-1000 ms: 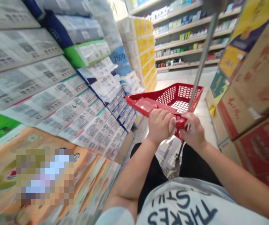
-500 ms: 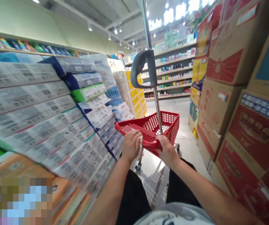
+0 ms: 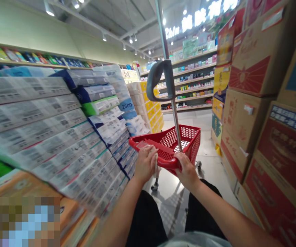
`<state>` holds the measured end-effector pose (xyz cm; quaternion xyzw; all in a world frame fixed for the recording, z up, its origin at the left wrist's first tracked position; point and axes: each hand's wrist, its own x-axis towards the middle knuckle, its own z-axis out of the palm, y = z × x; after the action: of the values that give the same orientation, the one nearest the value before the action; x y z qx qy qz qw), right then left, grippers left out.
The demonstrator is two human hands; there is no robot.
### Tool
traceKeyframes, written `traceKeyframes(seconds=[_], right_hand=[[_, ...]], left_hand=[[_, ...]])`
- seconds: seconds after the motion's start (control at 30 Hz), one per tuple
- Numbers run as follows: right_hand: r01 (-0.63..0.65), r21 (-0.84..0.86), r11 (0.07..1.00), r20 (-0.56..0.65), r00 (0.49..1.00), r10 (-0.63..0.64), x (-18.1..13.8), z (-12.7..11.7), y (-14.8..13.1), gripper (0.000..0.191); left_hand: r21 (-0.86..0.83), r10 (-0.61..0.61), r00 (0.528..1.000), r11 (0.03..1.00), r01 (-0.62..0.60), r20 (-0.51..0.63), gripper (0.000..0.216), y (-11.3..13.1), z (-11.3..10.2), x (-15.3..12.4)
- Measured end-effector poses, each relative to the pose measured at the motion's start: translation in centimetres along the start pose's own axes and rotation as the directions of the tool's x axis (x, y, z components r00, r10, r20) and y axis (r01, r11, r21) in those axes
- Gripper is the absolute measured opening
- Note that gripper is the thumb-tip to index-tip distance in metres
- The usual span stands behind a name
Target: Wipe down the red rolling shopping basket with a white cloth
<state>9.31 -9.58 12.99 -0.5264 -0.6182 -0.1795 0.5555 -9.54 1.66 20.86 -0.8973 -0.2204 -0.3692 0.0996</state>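
A red plastic shopping cart (image 3: 195,140) with a perforated basket and small casters stands in front of me. My left hand (image 3: 145,164) is closed over the near rim handle at its left part, with a crumpled whitish thing, perhaps tissue, between its fingers and the handle. On the right part of the same handle, my right hand (image 3: 186,171) is wrapped round the red bar. A metal pole rises from the cart, tilted in view, bearing a grey loop grip (image 3: 172,80) that neither hand touches. The part of the basket floor that shows is bare.
Stacked wrapped paper packs (image 3: 47,120) line the left side, with orange packs (image 3: 26,185) low down. Tall stacks of cartons (image 3: 251,120) border the right. Ahead, the pale floor (image 3: 204,154) leads to shelves (image 3: 191,82) of small goods. Yellow-and-white boxes (image 3: 150,106) stand mid-left.
The view has tilted upward slightly, so the shelves, cart and hands sit a little lower and further right. Both hands keep their grip on the cart handle.
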Motion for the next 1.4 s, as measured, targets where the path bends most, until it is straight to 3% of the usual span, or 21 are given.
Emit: traceKeyframes(seconds=[0.1,0.27,0.37,0.5,0.57,0.7,0.93,1.03,1.17,1.27,1.4], right_hand=[[0.01,-0.018,1.0,-0.009,1.0,-0.01,-0.1,0.0,0.1,0.06],[0.025,-0.025,0.999,0.027,0.999,-0.025,0.1,0.1,0.3,0.062],[0.028,-0.034,0.999,0.022,0.999,-0.028,0.1,-0.1,0.3,0.06],[0.028,-0.038,0.999,-0.017,0.999,-0.029,0.0,-0.2,0.6,0.053],[0.031,-0.051,0.998,-0.024,0.999,-0.032,0.0,-0.1,0.8,0.051],[0.021,-0.061,0.998,0.016,1.0,-0.02,0.4,0.1,1.1,0.053],[-0.038,-0.04,0.998,-0.028,0.999,0.037,0.3,0.0,1.2,0.043],[-0.031,-0.062,0.998,-0.032,0.999,0.029,0.5,0.5,1.1,0.043],[-0.025,-0.058,0.998,0.028,0.999,0.027,1.4,1.1,0.9,0.044],[-0.034,-0.057,0.998,0.06,0.998,0.037,1.9,1.0,0.9,0.044],[-0.036,-0.084,0.996,0.048,0.998,0.041,1.7,0.7,0.8,0.04]], left_hand=[[-0.027,0.111,0.988,0.994,-0.109,0.104,0.034,0.6,-0.5,0.4],[0.041,-0.036,0.998,0.999,0.034,0.051,0.033,-1.7,-0.6,1.7],[0.032,-0.034,0.999,0.999,0.032,0.038,0.034,-0.2,-0.2,0.6],[-0.034,0.095,0.987,0.995,-0.092,0.13,0.036,1.8,-0.3,0.0],[-0.046,0.094,0.981,0.995,-0.087,0.17,0.037,0.9,-0.3,0.9],[0.016,-0.043,0.988,0.999,0.041,0.146,0.039,-1.4,0.1,2.1],[-0.035,-0.001,0.997,0.999,0.004,0.08,0.049,2.8,1.3,-1.4],[-0.028,0.044,0.985,0.999,-0.039,0.168,0.044,1.3,1.2,0.7],[0.035,-0.036,0.968,0.999,0.028,0.247,0.041,-0.8,1.2,3.3],[0.009,-0.038,0.984,0.999,0.037,0.173,0.04,0.8,1.5,1.9],[-0.084,0.063,0.991,0.995,-0.053,0.116,0.045,2.7,1.2,-0.2]])
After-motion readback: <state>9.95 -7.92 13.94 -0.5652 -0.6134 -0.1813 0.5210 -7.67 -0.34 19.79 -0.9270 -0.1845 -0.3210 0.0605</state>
